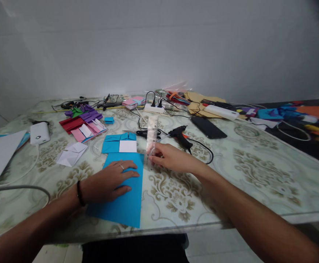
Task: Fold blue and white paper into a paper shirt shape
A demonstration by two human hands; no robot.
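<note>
Under my left hand lies a blue sheet of paper; the palm is flat on it with the fingers spread. My right hand pinches a clear ruler between thumb and fingers, just past the sheet's right edge. The ruler points away from me. Touching the sheet's far edge are folded blue paper pieces, with a white panel showing on the right one. A black glue gun rests beyond my right hand, and scissors lie partly behind the ruler.
Folded white paper, red and pink folded papers and a white power bank sit to the left. A black phone lies right of the glue gun. Behind stands a power strip with cords. Coloured papers cover the far right.
</note>
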